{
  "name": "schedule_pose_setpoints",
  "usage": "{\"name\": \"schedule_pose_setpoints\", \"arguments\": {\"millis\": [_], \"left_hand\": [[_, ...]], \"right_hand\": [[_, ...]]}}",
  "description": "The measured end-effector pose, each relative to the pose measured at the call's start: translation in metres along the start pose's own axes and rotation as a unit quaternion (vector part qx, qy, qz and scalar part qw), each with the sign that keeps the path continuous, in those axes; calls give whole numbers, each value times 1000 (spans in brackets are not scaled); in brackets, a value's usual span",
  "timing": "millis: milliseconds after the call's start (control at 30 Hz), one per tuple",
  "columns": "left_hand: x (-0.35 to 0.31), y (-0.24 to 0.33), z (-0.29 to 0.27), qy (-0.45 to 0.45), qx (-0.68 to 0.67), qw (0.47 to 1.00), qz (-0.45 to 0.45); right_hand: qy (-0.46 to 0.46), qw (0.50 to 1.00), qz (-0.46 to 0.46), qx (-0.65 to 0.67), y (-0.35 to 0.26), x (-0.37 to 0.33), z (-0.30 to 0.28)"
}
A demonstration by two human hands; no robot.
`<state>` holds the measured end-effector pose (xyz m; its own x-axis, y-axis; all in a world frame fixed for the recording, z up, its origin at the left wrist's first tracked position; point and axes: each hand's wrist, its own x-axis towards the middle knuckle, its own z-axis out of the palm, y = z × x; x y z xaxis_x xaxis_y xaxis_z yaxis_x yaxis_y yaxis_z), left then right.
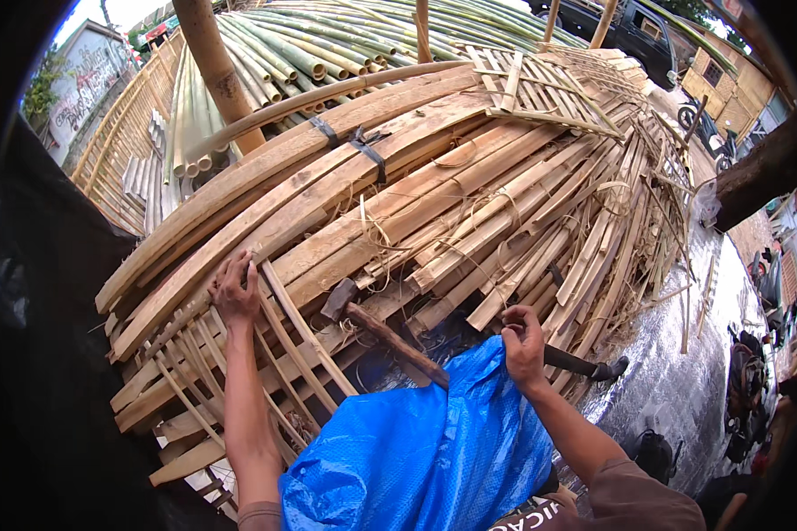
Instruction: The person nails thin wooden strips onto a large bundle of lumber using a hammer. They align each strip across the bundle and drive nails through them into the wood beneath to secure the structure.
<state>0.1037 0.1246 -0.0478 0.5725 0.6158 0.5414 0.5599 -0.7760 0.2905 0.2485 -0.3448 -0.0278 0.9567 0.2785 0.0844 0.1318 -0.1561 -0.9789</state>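
My left hand (pixel 236 290) rests on the wooden pieces at the left, fingers bent and apart. Under and beside it lies a lattice of thin bamboo slats (pixel 205 347), next to a long pale beam (pixel 279 232). My right hand (pixel 524 350) is closed, its fingers pinching the gathered upper edge of a blue tarp (pixel 390 456) that spreads over my lap. Between my hands a hammer (pixel 398 343) with a wooden handle and a blocky metal head lies on the wood, its handle end reaching the tarp. Just right of my right hand a dark tube-like thing (pixel 584 363) sticks out.
A large heap of split wood and bamboo strips (pixel 505 221) fills the middle, with black ties (pixel 369 157) round two beams. Green bamboo poles (pixel 310 53) are stacked behind a bamboo post (pixel 217 71). Silvery sheeting (pixel 673 380) covers ground at right; a dark vehicle (pixel 638 40) stands far off.
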Motion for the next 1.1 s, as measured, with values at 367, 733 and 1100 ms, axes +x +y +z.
{"name": "schedule_pose_setpoints", "arguments": {"millis": [367,733,1100], "left_hand": [[-1,7,-8,23,-21,999,-4],[-1,7,-10,30,-10,999,5],[-3,14,-9,70,73,994,33]], "right_hand": [[-446,758,-75,-470,-54,31,97],[-298,893,-123,-313,28,-32,119],[-305,902,-49,-302,24,-30,115]]}}
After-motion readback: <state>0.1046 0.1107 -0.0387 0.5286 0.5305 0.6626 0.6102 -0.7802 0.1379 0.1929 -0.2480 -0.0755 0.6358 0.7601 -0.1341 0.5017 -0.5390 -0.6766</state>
